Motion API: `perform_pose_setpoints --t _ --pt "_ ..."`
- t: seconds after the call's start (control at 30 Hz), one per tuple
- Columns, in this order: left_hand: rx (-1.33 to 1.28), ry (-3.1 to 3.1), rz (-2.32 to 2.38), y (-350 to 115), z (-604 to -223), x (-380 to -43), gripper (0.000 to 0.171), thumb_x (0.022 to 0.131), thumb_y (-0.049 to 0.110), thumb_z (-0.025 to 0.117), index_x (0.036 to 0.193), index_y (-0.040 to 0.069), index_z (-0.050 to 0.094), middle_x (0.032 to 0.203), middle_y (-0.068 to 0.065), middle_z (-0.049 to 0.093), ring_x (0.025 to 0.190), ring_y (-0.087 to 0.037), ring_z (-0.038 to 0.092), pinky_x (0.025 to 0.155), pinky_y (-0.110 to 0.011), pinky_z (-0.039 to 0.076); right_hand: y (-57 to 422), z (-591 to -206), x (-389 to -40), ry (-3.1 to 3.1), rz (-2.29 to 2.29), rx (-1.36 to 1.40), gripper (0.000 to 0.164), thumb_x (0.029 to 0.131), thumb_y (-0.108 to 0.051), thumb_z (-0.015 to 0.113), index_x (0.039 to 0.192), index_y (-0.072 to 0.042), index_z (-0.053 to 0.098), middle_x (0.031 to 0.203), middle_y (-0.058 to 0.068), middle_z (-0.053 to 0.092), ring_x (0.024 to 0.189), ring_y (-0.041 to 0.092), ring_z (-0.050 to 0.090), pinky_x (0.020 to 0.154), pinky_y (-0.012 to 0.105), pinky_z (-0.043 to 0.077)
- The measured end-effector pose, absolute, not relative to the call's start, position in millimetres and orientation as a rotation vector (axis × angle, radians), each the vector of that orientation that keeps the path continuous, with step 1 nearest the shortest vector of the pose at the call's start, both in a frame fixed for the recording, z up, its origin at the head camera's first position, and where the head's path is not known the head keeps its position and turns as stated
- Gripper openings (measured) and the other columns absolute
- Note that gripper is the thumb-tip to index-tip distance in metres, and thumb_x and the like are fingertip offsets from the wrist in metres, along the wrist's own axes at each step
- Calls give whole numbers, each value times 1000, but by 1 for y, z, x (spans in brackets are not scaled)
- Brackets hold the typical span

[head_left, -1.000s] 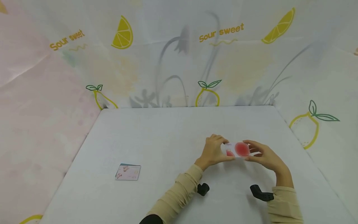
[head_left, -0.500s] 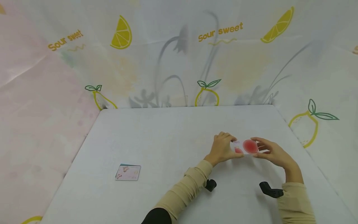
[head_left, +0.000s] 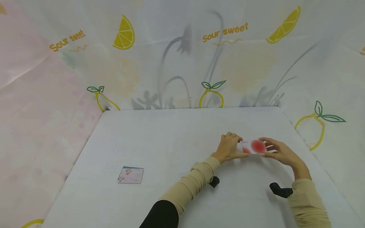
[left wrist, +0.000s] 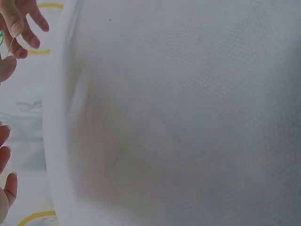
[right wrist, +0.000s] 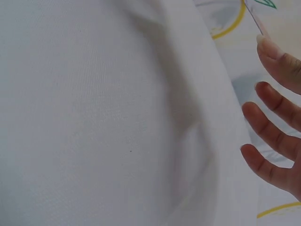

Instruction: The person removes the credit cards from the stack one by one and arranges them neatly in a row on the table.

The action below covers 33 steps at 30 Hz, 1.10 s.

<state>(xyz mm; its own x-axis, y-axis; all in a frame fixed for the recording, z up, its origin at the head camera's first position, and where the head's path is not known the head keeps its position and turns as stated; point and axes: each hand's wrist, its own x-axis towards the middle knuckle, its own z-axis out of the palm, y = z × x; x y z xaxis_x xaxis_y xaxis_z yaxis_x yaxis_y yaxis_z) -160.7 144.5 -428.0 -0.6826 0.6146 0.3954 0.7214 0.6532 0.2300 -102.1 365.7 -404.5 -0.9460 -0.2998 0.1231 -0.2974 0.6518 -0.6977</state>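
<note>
- Holding one card (head_left: 251, 147) with both hands, right part of the table (head_left: 171, 136), lifted off the surface, shadows falling below.
- Left hand (head_left: 228, 147) grasping the card's left end, thumb on the near edge, index finger on the far edge.
- Right hand (head_left: 283, 153) grasping the right end, index finger at the far edge, thumb at the near edge, other fingers spread between.
- Card face white, big red circle toward the right hand, smaller red shape toward the left; small print above that shape, too tiny to read.
- Right wrist view: thumb (right wrist: 282, 63) at a thin card edge, most of the card out of frame. Left wrist view: fingers along the left border, card seen only as a thin line.
- Pink card (head_left: 131, 176) flat on the left half of the table, well apart from both hands; blue card (head_left: 129, 167) under it, only a strip showing at the far edge.
- Beige sleeves (head_left: 194, 182) on both arms, black band (head_left: 162, 213) on the left one, black piece (head_left: 280, 191) beside the right cuff, another by the left.
- Patterned backdrop (head_left: 182, 69) behind: lemons, yellow slices, "Sour sweet" lettering (head_left: 225, 32).
</note>
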Motion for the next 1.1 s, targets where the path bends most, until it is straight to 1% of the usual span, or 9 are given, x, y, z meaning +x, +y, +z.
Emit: perform_pose_setpoints --t 0.27,0.47,0.57,0.7,0.93,1.0,1.1 --pt "-1024 -2690 -478 150 -436 -171 54 65 58 68 101 19 64 97 9 61 93 -9 48 73 -24 35 371 -420 -119 2832 -1224 -528 54 74 -7 70 120 5 46 102 21 56 82 24 58 67 27 48" --pt "-956 -2727 -445 160 -445 -176 56 66 58 66 107 19 62 103 8 60 95 -11 49 73 -24 35 377 -422 -129 2816 -1173 -489 54 74 -8 70 120 7 45 100 24 56 83 33 58 69 39 46" --pt "-907 -2758 -462 167 -448 -177 57 67 57 66 110 19 61 106 7 59 97 -11 49 73 -24 37 381 -422 -133 2799 -1170 -467 56 75 -9 70 121 7 44 100 25 56 83 35 58 70 42 46" --pt "-849 -2818 -492 175 -450 -177 58 67 55 67 113 20 60 110 8 57 99 -11 49 73 -23 38 385 -424 -136 2788 -1175 -436 57 75 -10 70 122 7 43 100 25 55 85 36 57 70 41 45" --pt "-754 -2902 -498 180 -455 -176 59 68 54 67 115 21 58 112 8 57 99 -12 48 74 -24 39 386 -433 -139 2820 -1207 -482 54 73 -6 70 118 10 45 99 25 55 83 32 55 68 31 45" --pt "-733 -2933 -504 180 -457 -175 59 68 53 68 116 21 57 112 8 57 99 -12 48 74 -24 39 385 -436 -140 2825 -1192 -490 54 73 -7 71 118 10 46 100 27 55 83 32 54 69 33 45" --pt "-717 -2975 -519 180 -462 -176 59 68 52 68 118 22 56 113 8 56 101 -12 46 76 -24 38 386 -440 -142 2825 -1143 -469 54 73 -10 71 118 8 47 105 29 53 86 36 54 72 41 45"
